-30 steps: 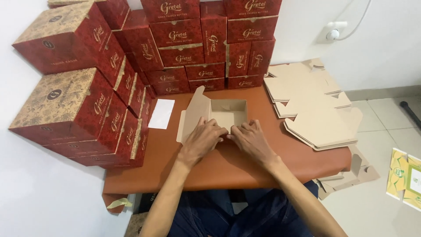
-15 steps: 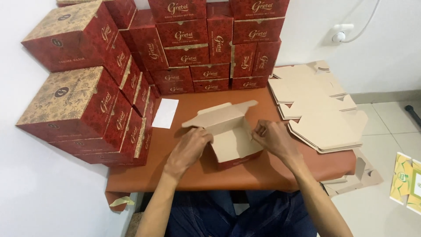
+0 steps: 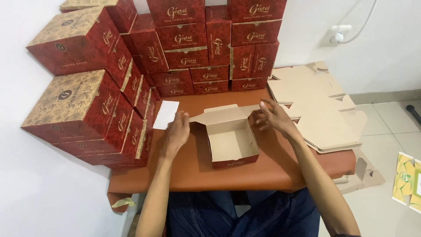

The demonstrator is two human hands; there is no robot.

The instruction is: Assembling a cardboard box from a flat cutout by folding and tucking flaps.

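Bright, even indoor light falls from above, with no harsh glare. Soft shadows pool at nine o'clock beneath the stacked red boxes [image 3: 87, 109] and under the brown table [image 3: 272, 171] at six o'clock. Focus is fairly sharp throughout; the right hand [image 3: 274, 118] shows slight motion blur. Straight lines bow mildly toward the edges.

Red-and-gold boxes [image 3: 188, 48] are stacked at the back and left of the brown table [image 3: 272, 169]. A white card [image 3: 165, 115] lies on the table; flat cardboard blanks [image 3: 315, 105] cover its right end.

One open box [image 3: 231, 141], one white card [image 3: 165, 115], roughly twenty closed red boxes [image 3: 182, 37]
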